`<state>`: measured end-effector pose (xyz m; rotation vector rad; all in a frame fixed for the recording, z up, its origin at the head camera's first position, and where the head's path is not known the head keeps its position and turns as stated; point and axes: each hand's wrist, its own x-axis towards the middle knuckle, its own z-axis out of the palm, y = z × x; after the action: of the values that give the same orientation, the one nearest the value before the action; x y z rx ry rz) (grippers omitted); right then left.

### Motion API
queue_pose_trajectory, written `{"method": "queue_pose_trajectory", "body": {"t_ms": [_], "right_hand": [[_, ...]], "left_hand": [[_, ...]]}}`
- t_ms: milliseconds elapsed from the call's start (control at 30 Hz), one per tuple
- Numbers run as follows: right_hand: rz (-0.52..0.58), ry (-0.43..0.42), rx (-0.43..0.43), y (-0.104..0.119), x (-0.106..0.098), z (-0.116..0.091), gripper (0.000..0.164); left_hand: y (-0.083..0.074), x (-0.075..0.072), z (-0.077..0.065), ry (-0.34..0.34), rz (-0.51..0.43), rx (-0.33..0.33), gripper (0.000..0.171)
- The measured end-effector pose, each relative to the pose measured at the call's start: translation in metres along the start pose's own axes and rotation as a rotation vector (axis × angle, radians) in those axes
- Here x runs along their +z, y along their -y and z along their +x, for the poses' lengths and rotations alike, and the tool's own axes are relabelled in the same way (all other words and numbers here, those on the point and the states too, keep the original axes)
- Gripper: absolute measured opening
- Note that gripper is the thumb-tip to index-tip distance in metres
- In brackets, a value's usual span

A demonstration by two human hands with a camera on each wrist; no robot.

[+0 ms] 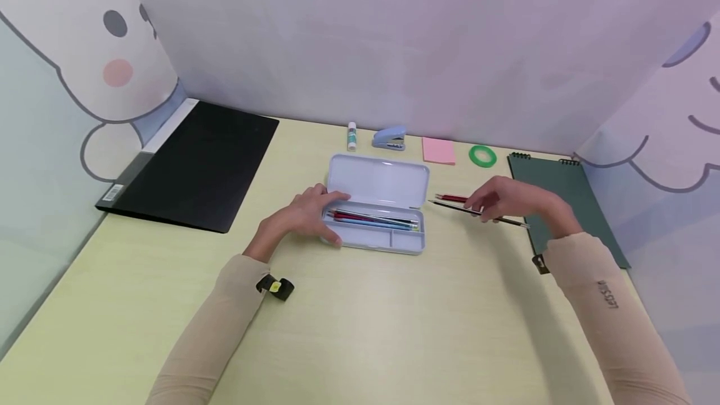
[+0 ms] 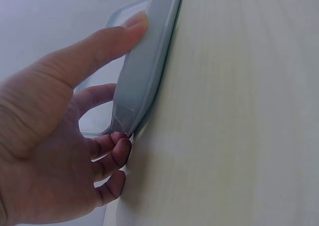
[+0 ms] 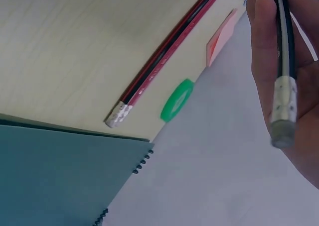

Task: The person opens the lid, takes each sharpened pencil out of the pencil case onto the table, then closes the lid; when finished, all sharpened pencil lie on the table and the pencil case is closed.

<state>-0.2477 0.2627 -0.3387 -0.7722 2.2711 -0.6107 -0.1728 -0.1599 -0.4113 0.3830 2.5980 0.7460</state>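
Right hand: right of centre; fingers closed in a pinch on a dark pencil;
Pencil: lies crosswise, tip leftward—towards the case;
Left hand: thumb and fingers partly spread, gripping the left end of the open pencil case, mid-frame;
Room: bare table below—red pencil just above the dark one; case's right edge unobstructed.
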Motion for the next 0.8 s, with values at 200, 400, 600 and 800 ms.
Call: {"method": "queue_pose_trajectory", "body": {"t_ms": [200,400,600,800], "right_hand": [[-0.008,-0.031,0.049,-0.015,0.001,0.002,0.032],[-0.081,-0.087,0.085,-0.026,0.005,0.005,0.03],[-0.131,-0.142,0.105,-0.034,0.008,0.008,0.028],[-0.148,-0.183,0.069,-0.038,0.011,0.011,0.025]], "left_hand": [[-0.001,0.0,-0.002,-0.003,-0.001,0.001,0.094],[-0.001,0.0,-0.001,-0.002,-0.005,-0.002,0.093],[-0.001,-0.001,-0.002,-0.001,-0.011,-0.008,0.094],[-0.001,-0.002,-0.002,0.003,-0.007,-0.006,0.095]]}}
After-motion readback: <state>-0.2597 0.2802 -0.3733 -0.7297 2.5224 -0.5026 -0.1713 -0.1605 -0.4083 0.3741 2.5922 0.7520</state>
